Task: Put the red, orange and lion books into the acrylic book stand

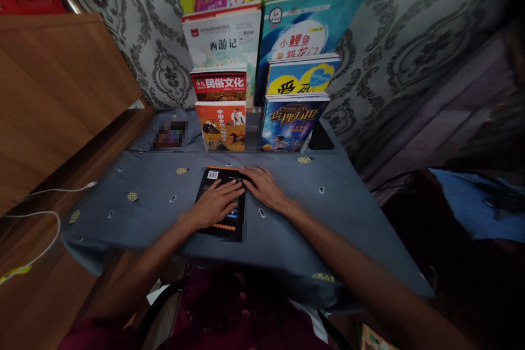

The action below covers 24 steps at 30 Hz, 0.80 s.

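A black book (209, 192) lies on the cloth-covered table in front of me, its barcode at the upper left and an orange strip near the bottom. Flat across its middle rests my left hand (215, 205), fingers stretched out and open, covering part of the cover. My right hand (266, 188) is at the book's upper right edge, its fingers extended onto that edge and the palm over the cloth. Neither hand grasps anything.
Behind the book stands a tiered rack with two columns of children's books, including an orange book (221, 126) and a blue book (289, 123). A dark phone-like object (321, 136) lies right of it. A white cable (57, 229) runs at left, beside a wooden panel (53, 87).
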Motion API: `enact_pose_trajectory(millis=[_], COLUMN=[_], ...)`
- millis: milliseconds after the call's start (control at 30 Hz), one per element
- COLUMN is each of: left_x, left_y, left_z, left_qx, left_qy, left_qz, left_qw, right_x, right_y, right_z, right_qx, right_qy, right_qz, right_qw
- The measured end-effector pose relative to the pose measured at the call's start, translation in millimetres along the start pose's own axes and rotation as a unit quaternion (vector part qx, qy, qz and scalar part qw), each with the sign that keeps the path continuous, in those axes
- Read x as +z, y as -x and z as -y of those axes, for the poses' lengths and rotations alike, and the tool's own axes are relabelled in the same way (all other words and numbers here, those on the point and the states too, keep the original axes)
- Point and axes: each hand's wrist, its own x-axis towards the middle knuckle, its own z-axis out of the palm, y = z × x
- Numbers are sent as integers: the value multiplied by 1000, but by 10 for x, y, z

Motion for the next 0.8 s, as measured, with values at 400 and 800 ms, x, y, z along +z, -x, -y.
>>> enact_pose_trajectory(millis=[400, 800], left_x=[24, -53], left_y=[-247, -494], left_z=[253, 27], left_qx=[-112, -89], left_qy=[-49, -60], left_qz=[-77, -54], left_qw=[989, 993], right_x=[1, 66], right_y=[15, -1], right_z=[-127, -204], right_qx=[70, 49], right_qy=[-62, -98], right_qz=[-66, -83], right_qw=[993, 991])
